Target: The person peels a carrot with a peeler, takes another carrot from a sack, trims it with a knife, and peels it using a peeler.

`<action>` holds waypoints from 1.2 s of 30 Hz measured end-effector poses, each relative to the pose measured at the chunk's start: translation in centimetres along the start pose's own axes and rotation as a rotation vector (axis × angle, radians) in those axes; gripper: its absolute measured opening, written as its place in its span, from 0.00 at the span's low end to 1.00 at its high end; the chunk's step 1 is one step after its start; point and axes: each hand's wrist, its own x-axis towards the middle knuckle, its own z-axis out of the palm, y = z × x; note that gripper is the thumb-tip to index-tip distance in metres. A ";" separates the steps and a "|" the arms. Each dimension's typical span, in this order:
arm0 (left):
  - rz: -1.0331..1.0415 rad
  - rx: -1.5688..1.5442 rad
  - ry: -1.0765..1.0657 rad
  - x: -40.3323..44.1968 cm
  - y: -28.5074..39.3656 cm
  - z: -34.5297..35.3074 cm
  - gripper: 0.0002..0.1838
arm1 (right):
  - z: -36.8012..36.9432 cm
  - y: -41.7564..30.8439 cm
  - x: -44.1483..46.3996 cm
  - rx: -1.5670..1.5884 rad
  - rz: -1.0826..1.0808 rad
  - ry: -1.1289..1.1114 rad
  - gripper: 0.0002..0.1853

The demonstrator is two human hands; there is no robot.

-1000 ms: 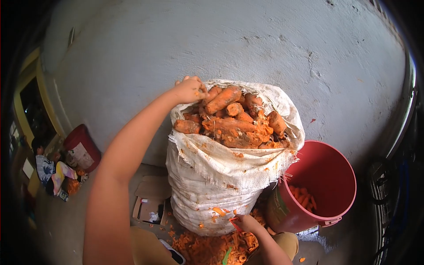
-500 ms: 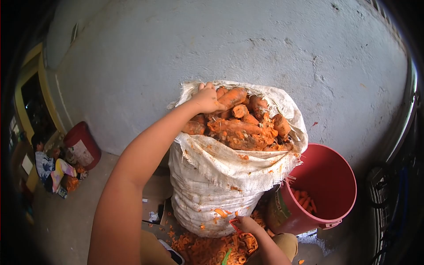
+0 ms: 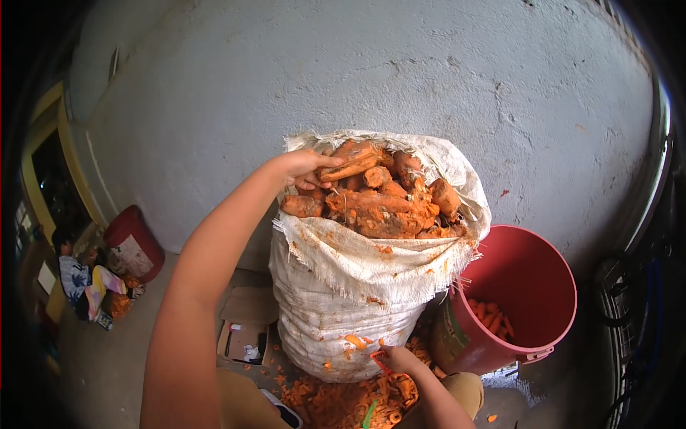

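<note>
A white woven sack (image 3: 343, 268) stands upright, its top rolled down around a heap of large, dirty carrots (image 3: 379, 211). At the sack's back left rim, my left hand (image 3: 311, 168) is closed on a carrot (image 3: 351, 166), thumb on top and fingers underneath. Low in front of the sack, my right hand (image 3: 399, 360) is wrapped round a red-handled tool (image 3: 379, 360) that looks like a peeler; its blade is hard to make out. Orange peelings (image 3: 350, 400) are piled on the floor between my knees.
A red bucket (image 3: 529, 286) with peeled carrots (image 3: 491, 318) at its bottom stands right of the sack. Left of it lies an open cardboard box (image 3: 246, 336). Behind rises a grey wall (image 3: 400, 71). Far left, another person (image 3: 86, 282) sits beside a second red bucket (image 3: 136, 243).
My left hand has shifted left and slightly down, and a carrot from the heap is now tilted up in its grip. My right hand stays low with the red-handled tool.
</note>
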 end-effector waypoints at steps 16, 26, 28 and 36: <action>-0.039 -0.189 -0.041 -2.3 -2.4 0.0 0.18 | 0.3 0.5 0.5 -0.070 0.009 -0.031 0.17; 0.487 0.776 0.468 -4.9 0.3 0.8 0.19 | 0.2 0.5 0.4 -0.059 -0.014 -0.008 0.18; 0.532 0.939 0.487 -5.5 0.9 1.3 0.17 | 0.0 0.2 0.2 -0.047 -0.013 -0.003 0.17; 1.102 1.342 0.753 -5.5 0.5 1.7 0.13 | -0.3 0.0 -0.1 -0.019 -0.022 0.030 0.16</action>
